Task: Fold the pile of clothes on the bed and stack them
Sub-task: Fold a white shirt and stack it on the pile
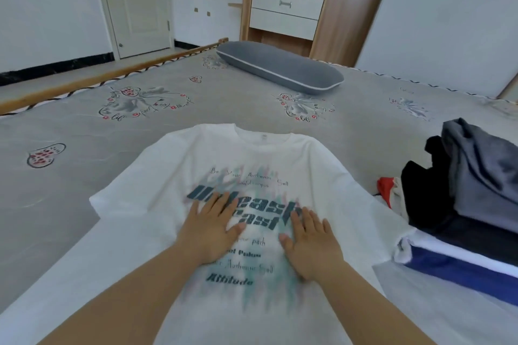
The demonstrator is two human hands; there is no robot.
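Two bare forearms come in from the bottom edge, both palms down on a white T-shirt (173,176). Left hand (208,228) flat on the print, fingers straight and slightly spread, thumb out toward the middle. Right hand (311,244) same: flat, fingers straight, thumb pointing inward, pressing on the fabric, gripping nothing. Hands sit near each other, not touching, either side of the dark block lettering. Shirt lies face up and spread on the bed (84,126), collar away from the person, both sleeves out to the sides, hem running off the bottom of view. To the person's right, just beside the shirt's right sleeve, a pile of clothes (462,193): grey garment on top, black under it, white and navy blue layers at the bottom, a red and white piece sticking out on the shirt side. The pile's lower layers look folded flat, upper ones rumpled. Bed has a grey sheet with heart and flower prints. Grey bolster pillow (280,67) lies at the far side, well apart from the shirt. Behind it a wooden cabinet (333,8) with white drawers, and a white door (137,0) to the left.
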